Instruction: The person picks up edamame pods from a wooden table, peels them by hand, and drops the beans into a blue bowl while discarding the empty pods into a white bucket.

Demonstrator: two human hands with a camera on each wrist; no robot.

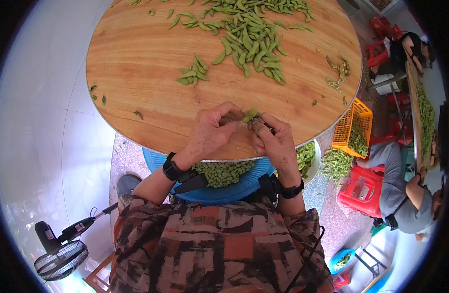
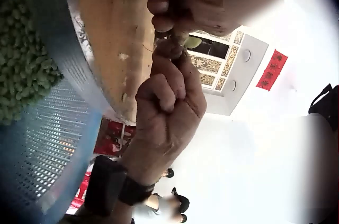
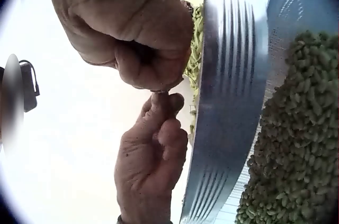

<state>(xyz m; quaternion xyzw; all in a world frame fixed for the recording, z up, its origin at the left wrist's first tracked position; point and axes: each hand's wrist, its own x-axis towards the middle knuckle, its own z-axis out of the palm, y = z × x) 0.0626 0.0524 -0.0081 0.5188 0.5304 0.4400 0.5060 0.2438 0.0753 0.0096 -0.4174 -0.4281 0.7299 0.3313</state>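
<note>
- Hands met just above the near part of the surface (image 1: 156,97), 2 in all: the right hand (image 1: 278,139) pinched 1 green pod (image 1: 250,115) in its fingertips, and the left hand (image 1: 212,132) had its fingers curled, tips close beside the pod; whether it gripped the pod too could not be told.
- That pod lay between the hands, probably held by the fingertips so that its green end stayed exposed and easy to work on.
- Directly below the hands, under the surface's edge, sat 1 blue basin (image 1: 209,197) of shelled beans (image 1: 227,174), far too many to count; it seemed placed there so anything dropped would fall a short way.
- Ahead of the hands spread 1 large pile of pods (image 1: 253,44), too overlapped to count, likely kept forward to leave working room.
- Nearer, ahead and slightly left, lay 1 small cluster (image 1: 192,73) of roughly 8 pods, perhaps drawn in for easy reach.
- Well to the right of the hands, on the far part of the surface, lay 1 clump of withered scraps (image 1: 339,73), apparently set apart from the good pods.
- Lower right of the hands stood 1 pale bowl (image 1: 317,163) and, farther out, 1 orange crate (image 1: 342,131), each holding pods.
</note>
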